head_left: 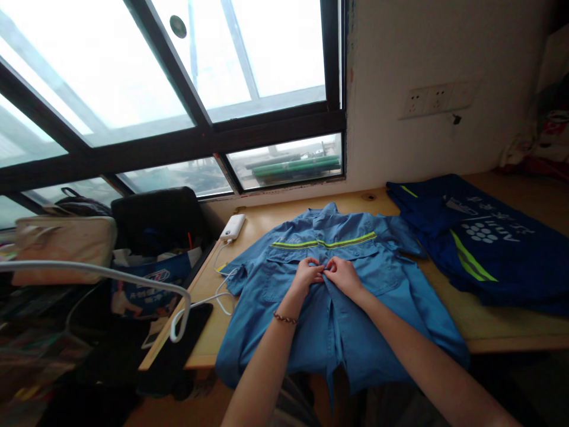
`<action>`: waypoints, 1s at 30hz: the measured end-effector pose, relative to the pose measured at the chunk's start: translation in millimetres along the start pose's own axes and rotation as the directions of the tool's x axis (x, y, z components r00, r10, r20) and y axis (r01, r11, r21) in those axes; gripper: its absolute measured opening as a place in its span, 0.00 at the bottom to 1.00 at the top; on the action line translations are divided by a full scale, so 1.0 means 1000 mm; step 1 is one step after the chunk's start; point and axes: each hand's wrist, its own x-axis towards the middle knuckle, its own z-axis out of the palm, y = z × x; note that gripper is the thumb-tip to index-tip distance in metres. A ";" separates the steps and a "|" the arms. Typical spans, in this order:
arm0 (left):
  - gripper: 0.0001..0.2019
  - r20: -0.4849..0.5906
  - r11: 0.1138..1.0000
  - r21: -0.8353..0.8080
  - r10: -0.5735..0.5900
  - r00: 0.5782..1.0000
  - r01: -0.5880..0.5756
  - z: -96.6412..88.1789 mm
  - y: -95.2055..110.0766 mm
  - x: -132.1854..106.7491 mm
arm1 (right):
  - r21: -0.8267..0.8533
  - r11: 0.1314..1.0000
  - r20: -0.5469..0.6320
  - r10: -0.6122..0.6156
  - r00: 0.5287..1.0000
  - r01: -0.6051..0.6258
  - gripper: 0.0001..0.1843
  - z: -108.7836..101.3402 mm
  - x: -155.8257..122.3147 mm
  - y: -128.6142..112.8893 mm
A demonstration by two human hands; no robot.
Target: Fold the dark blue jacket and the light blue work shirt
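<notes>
Fingers (319, 270) of both hands meet at the chest of the light blue shirt (355, 332). I see my left hand (306, 275) and right hand (344, 275) pinching the two front edges together just below its yellow-green reflective stripe (324, 243). The shirt lies face up and spread flat, collar toward the window (222, 89), with its hem hanging over the near edge of the counter (489, 323). A beaded bracelet (284, 319) circles my left wrist.

The counter is pale wood and runs along a white wall with a row of sockets (433, 99). To the right of the shirt lies a dark blue garment (489, 249) with white print and bright stripes. A white power bank (232, 227) sits near the left shoulder, its cable (220, 290) looping beside the sleeve. Left of the counter are a black bag (157, 219), a beige bag (66, 240) and a white curved hanger (133, 279).
</notes>
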 end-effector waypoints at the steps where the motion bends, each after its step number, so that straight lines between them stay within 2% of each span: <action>1: 0.14 -0.003 1.000 -0.019 -0.005 1.000 0.005 -0.001 -0.001 0.000 | 0.014 1.000 0.003 0.003 1.000 -0.003 0.06 0.000 0.000 0.001; 5: 0.17 -0.007 0.994 -0.107 -0.039 0.999 0.038 -0.002 -0.002 0.001 | 0.108 0.994 -0.010 0.014 1.000 -0.013 0.09 0.001 0.002 0.004; 8: 0.18 0.005 0.982 -0.186 -0.045 0.999 0.045 -0.002 -0.001 0.000 | 0.264 0.962 0.007 0.066 0.998 -0.066 0.10 0.000 0.005 0.007; 11: 0.19 0.038 0.969 -0.248 0.008 0.999 0.002 -0.002 -0.001 -0.001 | 0.451 0.865 0.126 0.182 0.975 -0.220 0.11 -0.002 0.008 0.009; 13: 0.19 0.047 0.966 -0.257 0.044 0.998 -0.031 -0.002 -0.001 -0.002 | 0.498 0.813 0.196 0.233 0.953 -0.301 0.14 -0.004 0.008 0.009; 15: 0.20 0.032 0.969 -0.241 0.056 0.998 -0.046 -0.002 -0.001 -0.001 | 0.458 0.848 0.168 0.214 0.962 -0.268 0.15 -0.004 0.007 0.008; 18: 0.21 0.007 0.975 -0.215 0.056 0.998 -0.054 -0.002 0.000 0.000 | 0.245 0.968 0.010 0.046 0.999 -0.047 0.14 -0.004 0.004 0.007; 21: 0.22 0.005 0.982 -0.173 0.079 0.997 -0.077 -0.002 0.001 0.000 | 0.044 0.997 0.001 -0.065 0.998 0.064 0.15 -0.004 0.001 0.006; 23: 0.22 0.019 0.984 -0.135 0.119 0.993 -0.115 -0.001 0.001 -0.001 | 0.000 0.998 0.058 -0.069 0.996 0.069 0.13 -0.004 0.001 0.006; 26: 0.21 0.078 0.975 -0.103 0.207 0.975 -0.199 0.000 0.000 -0.003 | 0.020 0.999 0.108 -0.036 0.993 0.034 0.14 -0.005 0.005 0.007; 30: 0.20 0.134 0.961 -0.073 0.275 0.952 -0.267 0.001 -0.002 -0.002 | -0.014 1.000 0.105 0.029 0.994 -0.028 0.14 -0.007 0.005 0.006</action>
